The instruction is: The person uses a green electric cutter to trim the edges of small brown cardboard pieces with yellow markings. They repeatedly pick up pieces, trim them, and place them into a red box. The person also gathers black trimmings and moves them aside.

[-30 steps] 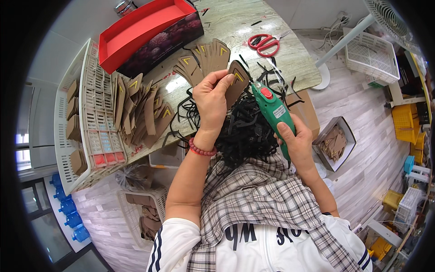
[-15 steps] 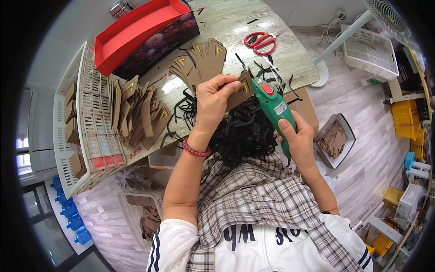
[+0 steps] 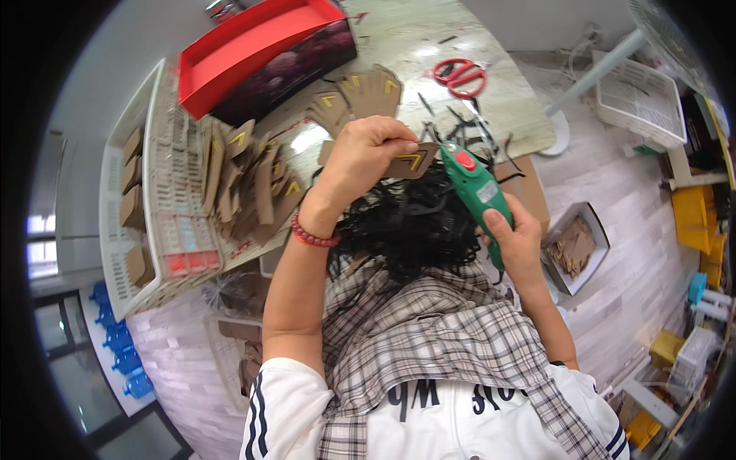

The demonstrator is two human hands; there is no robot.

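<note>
My left hand (image 3: 362, 159) pinches a brown fabric piece (image 3: 418, 162) marked with a yellow chevron. In my right hand (image 3: 515, 239) is a green electric cutter (image 3: 481, 188) with a red button; its tip touches or nearly touches the edge of the piece. Below both hands a heap of black trimmed strips (image 3: 414, 230) covers the table edge and my checked apron (image 3: 429, 322). Similar brown pieces (image 3: 360, 96) lie fanned out beyond my left hand. More of them (image 3: 249, 180) are heaped to the left.
Red-handled scissors (image 3: 462, 79) lie at the table's far right. A red open box (image 3: 257, 55) and a white plastic basket (image 3: 153, 253) stand at left. On the right, a box of brown pieces (image 3: 571, 249) sits below the table, with a white crate (image 3: 640, 103) farther back.
The brown piece has turned, its free end now lower and flatter, as my left wrist tilted. The cutter remains by its edge. The whole view has shifted slightly.
</note>
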